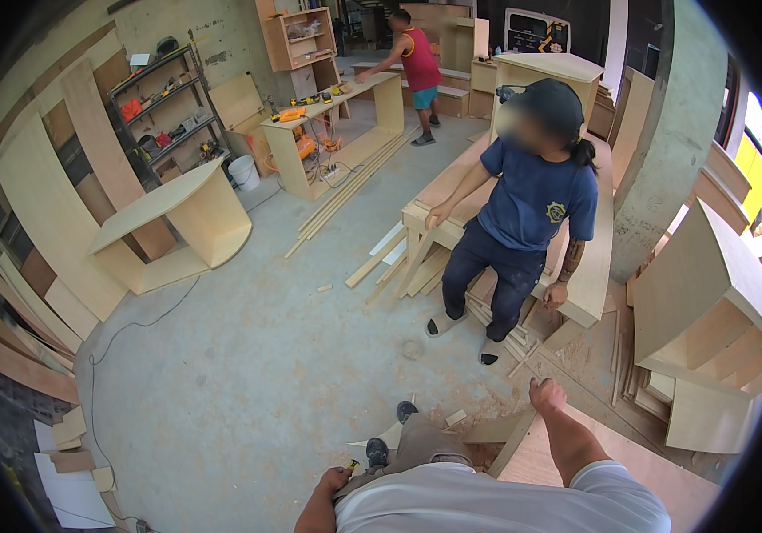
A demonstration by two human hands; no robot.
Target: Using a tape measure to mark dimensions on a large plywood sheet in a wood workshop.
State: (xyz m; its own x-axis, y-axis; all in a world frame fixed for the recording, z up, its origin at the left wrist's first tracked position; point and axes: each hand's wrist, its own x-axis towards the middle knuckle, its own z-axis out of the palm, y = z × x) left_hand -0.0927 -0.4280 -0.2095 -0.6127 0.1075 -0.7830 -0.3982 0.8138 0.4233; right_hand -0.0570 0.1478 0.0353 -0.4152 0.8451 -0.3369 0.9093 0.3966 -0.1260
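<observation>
A: What are the hands doing?

B: The right hand (545,393) is reaching forward with its fingers curled shut over the far edge of a panel (576,462), probably to steady it. The left hand (335,480) is hanging by the hip, closed on a small yellow tool (353,465); what kind, I cannot tell.

A: Where is the panel lying?

B: It is sitting low at the person's right, in front of the body, flat or nearly so. Its long axis seems to be running from the person's right side up and left toward the gripping hand, so the held end is pointing ahead, toward the co-worker (523,213).

A: And that co-worker?

B: Standing just beyond, in a blue shirt and dark cap, one hand resting on a stack of boards (452,191), the other hanging beside a long board (594,275). Offcuts (399,258) are lying on the floor (248,355) around the feet.

A: Further out?

B: A half-built cabinet (177,222) is standing at left, sheets are leaning on the left wall, and a bench (337,133) is carrying orange tools. Another person in red (416,62) is leaning over it at the back.
</observation>
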